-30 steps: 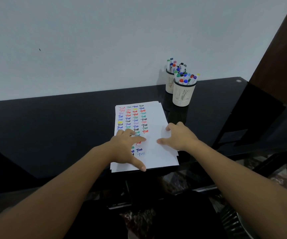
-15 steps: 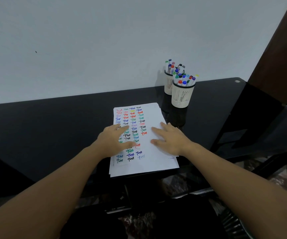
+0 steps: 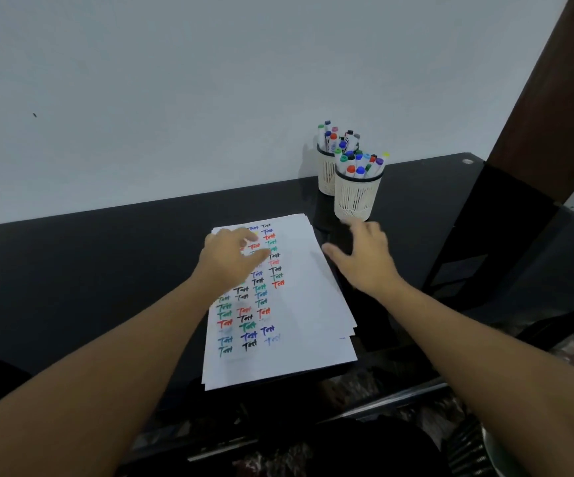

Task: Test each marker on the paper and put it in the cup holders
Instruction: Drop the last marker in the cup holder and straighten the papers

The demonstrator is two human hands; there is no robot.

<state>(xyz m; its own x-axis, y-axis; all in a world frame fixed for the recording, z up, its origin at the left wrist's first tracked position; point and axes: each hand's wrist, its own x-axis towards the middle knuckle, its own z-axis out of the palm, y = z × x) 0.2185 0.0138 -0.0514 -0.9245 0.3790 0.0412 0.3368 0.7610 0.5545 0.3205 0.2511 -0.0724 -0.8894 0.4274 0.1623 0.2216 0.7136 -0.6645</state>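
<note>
Resting flat on the paper (image 3: 299, 304), the left hand (image 3: 230, 259) has its fingers spread over the colored "Test" scribbles, while the right hand (image 3: 364, 259) hovers open just off the sheet's edge, empty. All the markers (image 3: 359, 163) sit in both cup holders (image 3: 356, 197) near the wall.

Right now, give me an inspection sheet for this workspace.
Surface: glossy black table, against a pale wall.
Job's things: paper stack covered in coloured "Test" marks; two white cup holders, one behind the other, full of markers.
Clutter: nothing seen.
Hands: left hand flat on the paper; right hand open, empty, near the front holder.
Cables: nothing seen.
Surroundings: dark wooden panel at right.
</note>
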